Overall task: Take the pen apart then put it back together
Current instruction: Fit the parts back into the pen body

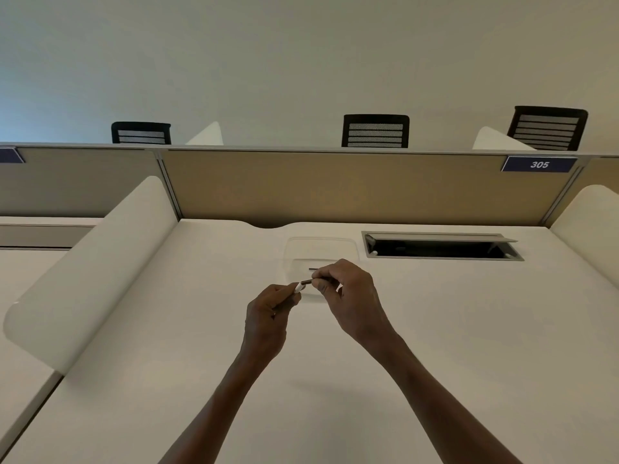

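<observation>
Both hands, left (268, 313) and right (348, 296), pinch the pen (306, 283) above desk (469, 329) centre; clear tray (321, 244) toward far edge.

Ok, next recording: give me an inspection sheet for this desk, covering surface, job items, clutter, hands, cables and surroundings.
Surface: pale desk, bare apart from the items below.
Job's things: pen held above the desk between both hands; a thin dark rod lies in the clear tray behind it.
Clutter: nothing seen.
Grippers: left hand pinches the pen's light end; right hand pinches its dark end.
Cables: nothing seen; the cable hatch stands open, its inside too dark to tell.
Surroundings: tan divider panel with a 305 sign; three black chairs beyond it.
</observation>
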